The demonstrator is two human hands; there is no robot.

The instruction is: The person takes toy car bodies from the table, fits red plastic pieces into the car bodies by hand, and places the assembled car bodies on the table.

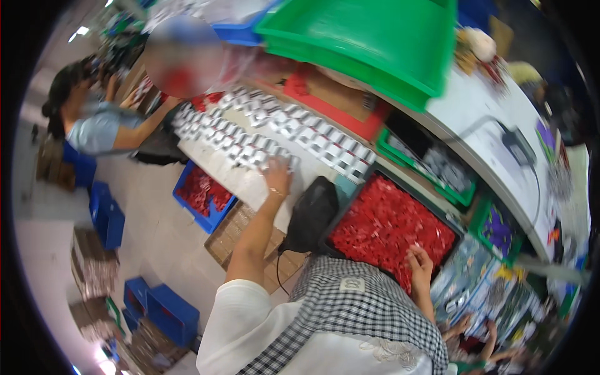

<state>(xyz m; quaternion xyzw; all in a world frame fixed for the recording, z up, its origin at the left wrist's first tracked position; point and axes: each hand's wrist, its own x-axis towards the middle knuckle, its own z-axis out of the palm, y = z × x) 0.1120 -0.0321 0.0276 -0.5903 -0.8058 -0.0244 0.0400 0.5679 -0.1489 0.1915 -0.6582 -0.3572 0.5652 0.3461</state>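
On the white worktable stand rows of small white-and-grey pieces [328, 145]. My left hand [277, 177] lies over the near end of the front row, its fingers stretched out onto the pieces and somewhat blurred. In front of my body, to the right, is a black tray [345, 223] filled with small red pieces [387, 219]. Above the tray's right part I hold my right hand [421, 261], thumb and fingers pinched together; what sits between the fingertips is too small to make out. A black cloth-like bundle [312, 211] rests between my hands.
A large green tray [356, 44] stands beyond the rows. Below the table's left edge is a blue bin [226, 211] with red pieces, beside a brown carton [234, 234]. A co-worker [94, 125] works at the far left. Green trays [464, 199] line the right side.
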